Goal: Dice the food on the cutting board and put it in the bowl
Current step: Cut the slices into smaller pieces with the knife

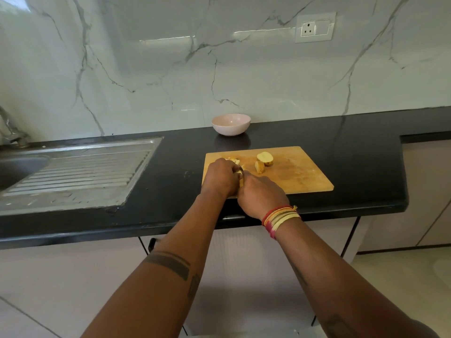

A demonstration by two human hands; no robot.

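Note:
A wooden cutting board (300,172) lies on the black counter. Two potato pieces rest on its far middle: a half with the cut face up (265,158) and a wedge (259,167). Small cut bits (233,160) show just beyond my left hand (220,178), which presses down on a potato piece at the board's left end. My right hand (261,193) is closed around a knife (241,172); only a sliver of the blade shows between the hands. A pale pink bowl (230,124) stands behind the board, near the wall.
A steel sink with a ribbed drainboard (80,172) fills the counter's left side, with a tap (12,132) at the far left. A wall socket (315,27) sits above on the marble backsplash. The counter edge (341,211) runs close to the board's front.

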